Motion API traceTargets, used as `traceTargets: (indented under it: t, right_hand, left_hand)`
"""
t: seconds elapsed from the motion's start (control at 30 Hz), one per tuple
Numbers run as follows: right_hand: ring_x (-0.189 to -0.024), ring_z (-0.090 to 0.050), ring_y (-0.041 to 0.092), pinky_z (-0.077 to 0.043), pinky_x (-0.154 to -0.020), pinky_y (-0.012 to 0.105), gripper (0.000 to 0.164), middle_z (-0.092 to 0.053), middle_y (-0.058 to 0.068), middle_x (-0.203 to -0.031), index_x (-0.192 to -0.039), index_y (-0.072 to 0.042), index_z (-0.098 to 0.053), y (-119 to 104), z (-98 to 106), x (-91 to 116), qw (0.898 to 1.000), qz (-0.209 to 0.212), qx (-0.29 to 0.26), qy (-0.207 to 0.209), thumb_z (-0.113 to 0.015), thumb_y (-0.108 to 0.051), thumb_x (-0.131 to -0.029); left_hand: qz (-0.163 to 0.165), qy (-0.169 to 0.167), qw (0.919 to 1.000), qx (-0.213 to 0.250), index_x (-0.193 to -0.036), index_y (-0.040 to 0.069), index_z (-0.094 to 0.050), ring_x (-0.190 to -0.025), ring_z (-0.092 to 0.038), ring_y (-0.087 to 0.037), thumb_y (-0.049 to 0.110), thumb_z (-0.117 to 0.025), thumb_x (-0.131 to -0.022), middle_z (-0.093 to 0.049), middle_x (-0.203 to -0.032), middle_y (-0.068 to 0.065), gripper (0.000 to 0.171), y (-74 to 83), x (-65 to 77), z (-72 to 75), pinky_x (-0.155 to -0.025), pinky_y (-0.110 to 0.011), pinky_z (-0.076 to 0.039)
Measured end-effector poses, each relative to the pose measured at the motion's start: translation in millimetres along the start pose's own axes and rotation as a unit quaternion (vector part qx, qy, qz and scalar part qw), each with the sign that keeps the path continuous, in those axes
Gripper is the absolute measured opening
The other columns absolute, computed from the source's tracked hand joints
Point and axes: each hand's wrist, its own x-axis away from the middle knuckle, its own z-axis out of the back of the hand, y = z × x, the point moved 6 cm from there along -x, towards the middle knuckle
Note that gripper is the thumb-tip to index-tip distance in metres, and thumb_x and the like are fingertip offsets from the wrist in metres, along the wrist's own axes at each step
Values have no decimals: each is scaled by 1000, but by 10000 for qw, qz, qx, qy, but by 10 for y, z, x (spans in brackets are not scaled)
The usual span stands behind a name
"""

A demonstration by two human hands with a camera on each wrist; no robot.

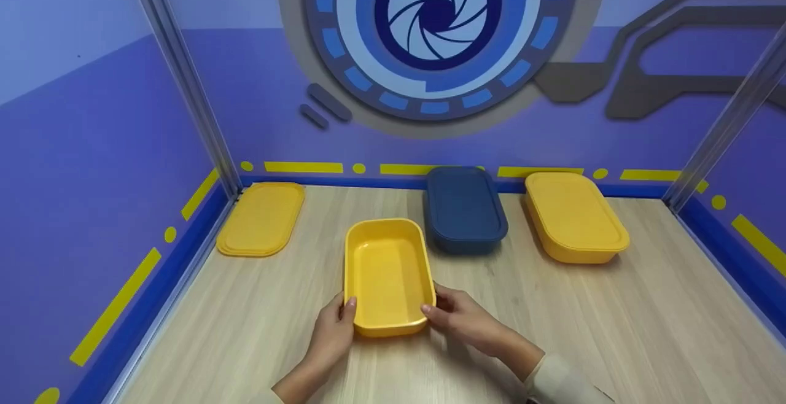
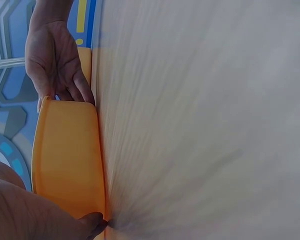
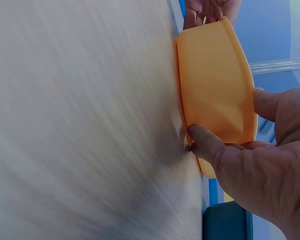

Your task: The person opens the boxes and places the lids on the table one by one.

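Observation:
An uncovered yellow plastic food container (image 1: 390,281), with nothing inside it, is held between both hands near the middle of the table. The left hand (image 1: 334,332) grips its near left corner, thumb over the rim. At the near right corner, the right hand (image 1: 470,324) holds the wall with the thumb on the rim and the other fingers along the outside. In the right wrist view, those fingertips (image 3: 194,131) press on the container's side, low down by the table top. The left wrist view shows the container's plain end wall (image 2: 70,155) close along the table.
A flat yellow lid (image 1: 263,218) lies at the back left of the wooden table (image 1: 614,330). A lidded dark blue container (image 1: 466,207) stands just right of the held one, and a lidded yellow container (image 1: 576,215) farther right. Printed panels (image 1: 258,97) wall the back and sides.

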Motion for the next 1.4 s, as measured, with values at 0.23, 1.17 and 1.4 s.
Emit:
traceTargets:
  t: [0.23,1.17,1.4]
  right_hand:
    - [-150,-51,30,-45,-124,45,74,-49,19,-166,-168,-6,-30,-13,-51,-67,9999,-102,108,7,-62,-37,-109]
    - [-138,-60,27,-54,-115,40,71,-56,21,-158,-166,-1,-31,-100,-377,-663,9989,122,-436,80,-62,-30,-110]
    - [-137,-62,24,-53,-116,40,65,-58,21,-156,-165,0,-34,-120,-434,-805,9982,152,-568,147,-60,-26,-111]
  left_hand:
    - [-2,133,9999,-54,-161,4,-43,-147,-55,-30,30,-40,-118,-56,-159,-16,51,-23,-16,71,-124,-55,-44]
    - [-255,594,9978,152,-150,3,-54,-123,-60,-23,27,-34,-119,-65,-139,-15,44,-95,-414,582,-118,-52,-49]
    - [-233,760,9967,-169,-152,3,-53,-123,-63,-24,27,-34,-119,-66,-140,-16,45,-103,-565,675,-117,-53,-50]
